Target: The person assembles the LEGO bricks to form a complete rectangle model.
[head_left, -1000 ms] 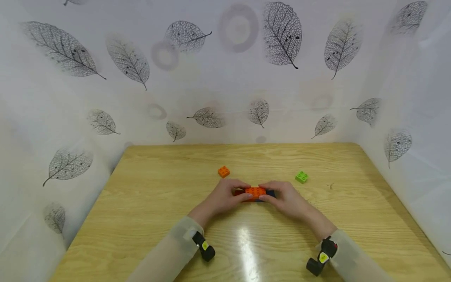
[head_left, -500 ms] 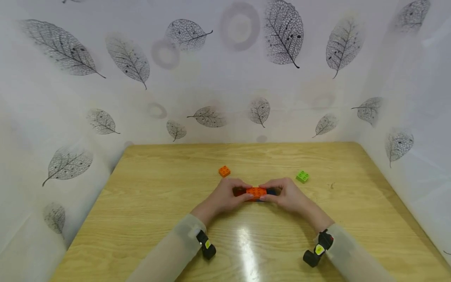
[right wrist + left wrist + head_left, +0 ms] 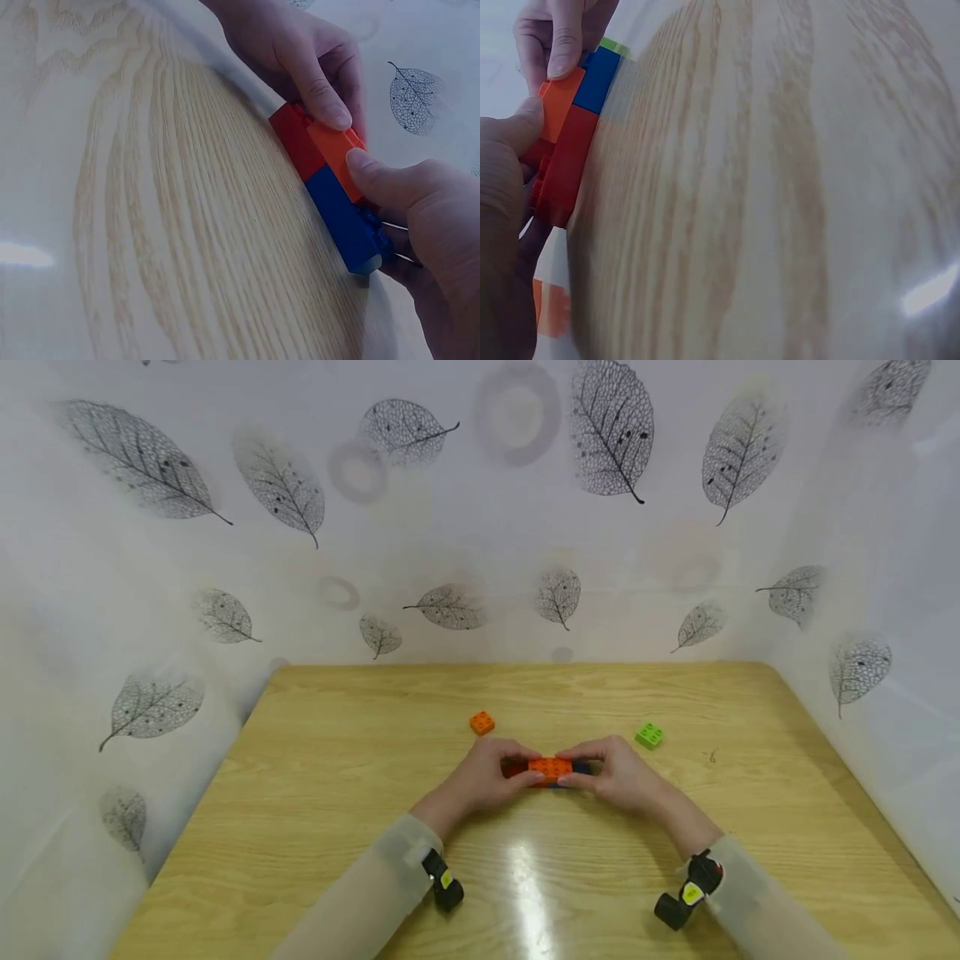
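Observation:
An orange toy building brick (image 3: 550, 768) sits on top of a red brick (image 3: 568, 161) and a blue brick (image 3: 339, 217), which stand end to end on the table. It spans the seam between those two. My left hand (image 3: 489, 774) pinches the orange brick's left end, thumb on the near side and fingers on the far side. At its right end my right hand (image 3: 617, 779) pinches it the same way. The fingers partly cover the red and blue bricks in the head view.
A small orange brick (image 3: 482, 722) lies behind my left hand. Behind my right hand is a small green brick (image 3: 649, 736). The wooden table (image 3: 360, 718) meets a leaf-patterned cloth (image 3: 480, 527) at the back and sides.
Both hands keep their pinch on the orange brick and have hardly moved. The whole head view has shifted slightly.

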`<control>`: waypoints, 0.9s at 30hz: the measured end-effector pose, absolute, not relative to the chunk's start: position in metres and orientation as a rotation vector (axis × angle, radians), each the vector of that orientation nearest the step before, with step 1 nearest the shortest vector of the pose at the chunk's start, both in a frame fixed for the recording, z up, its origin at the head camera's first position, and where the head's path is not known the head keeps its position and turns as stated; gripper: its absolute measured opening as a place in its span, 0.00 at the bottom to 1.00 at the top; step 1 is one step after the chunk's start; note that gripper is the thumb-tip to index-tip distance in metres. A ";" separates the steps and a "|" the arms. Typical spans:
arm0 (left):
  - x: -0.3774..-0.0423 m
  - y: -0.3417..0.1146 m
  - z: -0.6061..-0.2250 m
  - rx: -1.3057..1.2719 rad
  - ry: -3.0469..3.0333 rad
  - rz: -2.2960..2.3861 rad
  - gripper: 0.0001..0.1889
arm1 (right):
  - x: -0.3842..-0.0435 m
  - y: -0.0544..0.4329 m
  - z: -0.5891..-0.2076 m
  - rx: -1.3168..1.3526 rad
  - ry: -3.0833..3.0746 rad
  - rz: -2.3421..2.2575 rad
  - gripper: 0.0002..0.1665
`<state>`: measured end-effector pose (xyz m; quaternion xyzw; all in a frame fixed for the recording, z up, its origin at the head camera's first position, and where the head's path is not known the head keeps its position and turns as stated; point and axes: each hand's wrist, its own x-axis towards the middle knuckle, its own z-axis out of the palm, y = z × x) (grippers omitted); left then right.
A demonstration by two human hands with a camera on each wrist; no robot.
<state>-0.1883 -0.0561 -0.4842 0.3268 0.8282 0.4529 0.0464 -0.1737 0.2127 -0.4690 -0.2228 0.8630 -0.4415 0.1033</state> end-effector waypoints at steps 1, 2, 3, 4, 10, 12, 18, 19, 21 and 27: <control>-0.188 -0.056 -0.485 1.010 2.529 1.382 0.15 | -0.174 0.213 -0.469 -0.675 2.553 -1.287 0.22; -0.188 -0.056 -0.485 1.020 2.531 1.384 0.15 | -0.173 0.213 -0.469 -0.693 2.558 -1.274 0.22; -0.187 -0.056 -0.485 1.027 2.534 1.384 0.15 | -0.173 0.213 -0.469 -0.711 2.558 -1.266 0.22; -0.187 -0.056 -0.486 1.031 2.539 1.384 0.15 | -0.173 0.214 -0.469 -0.728 2.563 -1.259 0.22; -0.187 -0.056 -0.488 1.037 2.559 1.377 0.15 | -0.171 0.214 -0.468 -0.755 2.571 -1.258 0.22; -0.187 -0.055 -0.489 1.039 2.560 1.377 0.16 | -0.170 0.215 -0.468 -0.750 2.577 -1.257 0.23; -0.187 -0.055 -0.489 1.036 2.568 1.371 0.16 | -0.170 0.217 -0.467 -0.756 2.597 -1.255 0.25; -0.187 -0.055 -0.488 1.035 2.571 1.370 0.17 | -0.170 0.217 -0.467 -0.762 2.601 -1.253 0.25; -0.188 -0.055 -0.488 1.032 2.577 1.363 0.17 | -0.170 0.219 -0.466 -0.775 2.611 -1.250 0.25; -0.188 -0.055 -0.490 1.010 2.561 1.383 0.16 | -0.170 0.228 -0.462 -0.750 2.622 -1.267 0.26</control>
